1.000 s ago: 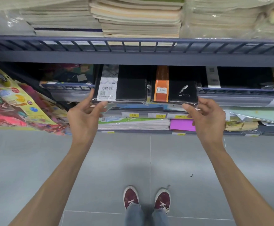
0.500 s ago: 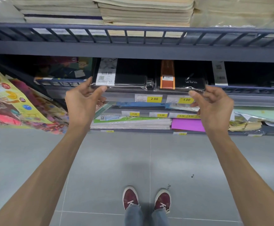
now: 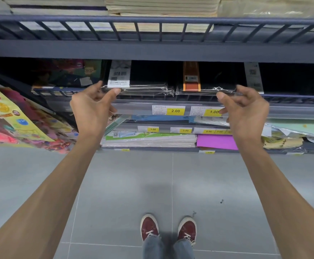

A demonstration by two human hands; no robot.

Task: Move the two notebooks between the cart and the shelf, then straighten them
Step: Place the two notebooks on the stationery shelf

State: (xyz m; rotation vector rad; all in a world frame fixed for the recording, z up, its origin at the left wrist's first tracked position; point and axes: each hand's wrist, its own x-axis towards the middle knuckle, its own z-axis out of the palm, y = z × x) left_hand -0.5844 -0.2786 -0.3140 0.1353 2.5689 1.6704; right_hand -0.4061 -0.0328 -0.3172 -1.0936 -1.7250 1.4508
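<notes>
Notebooks [image 3: 148, 85] over price tags [image 3: 175, 111], 2.00, 1.00

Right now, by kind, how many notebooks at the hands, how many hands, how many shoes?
Black plastic-wrapped notebooks at the hands: 2 (white-labelled notebook, orange-banded notebook)
Hands: 2 (left hand, right hand)
Maroon lace-up shoes: 2 (left shoe, right shoe)
Total: 6

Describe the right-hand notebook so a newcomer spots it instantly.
On the dark middle shelf, above the yellow 1.00 price tag, two black wrapped notebooks lie side by side. It is the right notebook, with an orange band; the left notebook has a white barcode label.
</notes>
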